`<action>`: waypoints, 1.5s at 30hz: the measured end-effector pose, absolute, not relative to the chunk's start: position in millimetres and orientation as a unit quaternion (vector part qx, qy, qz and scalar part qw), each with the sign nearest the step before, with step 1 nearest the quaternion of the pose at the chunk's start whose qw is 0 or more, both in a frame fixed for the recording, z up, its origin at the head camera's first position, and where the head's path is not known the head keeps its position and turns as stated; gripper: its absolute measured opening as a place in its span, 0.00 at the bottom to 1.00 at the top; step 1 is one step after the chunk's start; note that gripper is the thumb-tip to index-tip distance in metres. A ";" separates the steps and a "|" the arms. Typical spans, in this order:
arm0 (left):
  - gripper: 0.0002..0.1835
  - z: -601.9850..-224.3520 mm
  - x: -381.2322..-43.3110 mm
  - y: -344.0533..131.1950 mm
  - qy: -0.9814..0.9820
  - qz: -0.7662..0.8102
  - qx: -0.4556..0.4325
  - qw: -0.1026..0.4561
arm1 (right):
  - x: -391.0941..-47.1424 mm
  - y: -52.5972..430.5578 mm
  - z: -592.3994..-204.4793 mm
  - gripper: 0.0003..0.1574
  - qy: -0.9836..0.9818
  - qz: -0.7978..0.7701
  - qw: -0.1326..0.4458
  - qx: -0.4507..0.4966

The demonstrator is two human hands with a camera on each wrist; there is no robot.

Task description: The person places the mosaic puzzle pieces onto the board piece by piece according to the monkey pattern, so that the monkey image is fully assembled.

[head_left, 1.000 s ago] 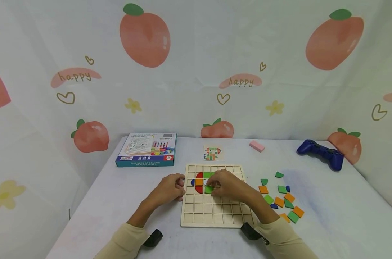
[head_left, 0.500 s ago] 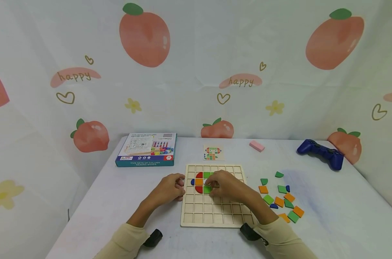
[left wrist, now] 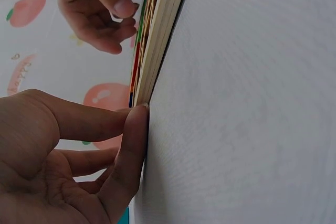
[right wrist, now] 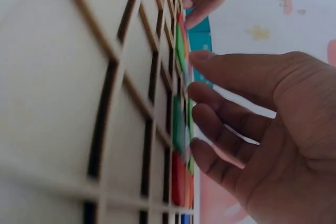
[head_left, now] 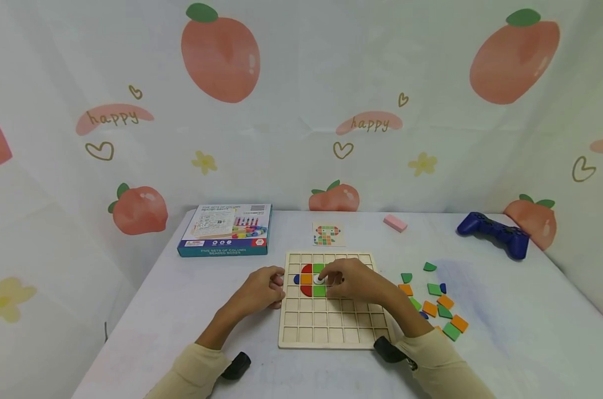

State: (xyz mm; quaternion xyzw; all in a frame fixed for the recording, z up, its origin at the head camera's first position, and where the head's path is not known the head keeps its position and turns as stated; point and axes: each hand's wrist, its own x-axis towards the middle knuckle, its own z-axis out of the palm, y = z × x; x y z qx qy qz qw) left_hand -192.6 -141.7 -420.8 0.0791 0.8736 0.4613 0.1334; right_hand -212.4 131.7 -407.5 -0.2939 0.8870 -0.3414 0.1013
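The left hand (head_left: pixel 258 291) sets its fingertips, spaced apart, against the left edge of the board (head_left: pixel 306 335), presumably to steady it, while the right hand (head_left: pixel 348 281) poises its fingers, thumb apart and nothing clamped, at the white piece (head_left: pixel 318 280) in the grid (contact cannot be confirmed). The card (head_left: pixel 328 234) lies beyond the board, presumably for easy viewing. Left of the right hand, the board shows two red pieces (head_left: pixel 307 291), two green pieces (head_left: pixel 319 291), one orange piece (head_left: pixel 307 279), one blue piece (head_left: pixel 297 279) and one white piece.
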 end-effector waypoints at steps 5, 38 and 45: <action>0.29 -421.9 -194.1 -140.4 0.871 0.465 0.075 0.137 | -215.4 145.8 -408.1 0.16 0.889 -0.344 0.089 -0.289; 0.29 -420.0 -191.9 -140.4 0.877 0.456 0.078 0.130 | -190.8 260.8 -399.1 0.23 0.937 -0.286 0.102 -0.172; 0.30 -420.5 -191.9 -140.4 0.873 0.464 0.079 0.130 | -190.4 269.5 -400.3 0.23 0.940 -0.284 0.111 -0.152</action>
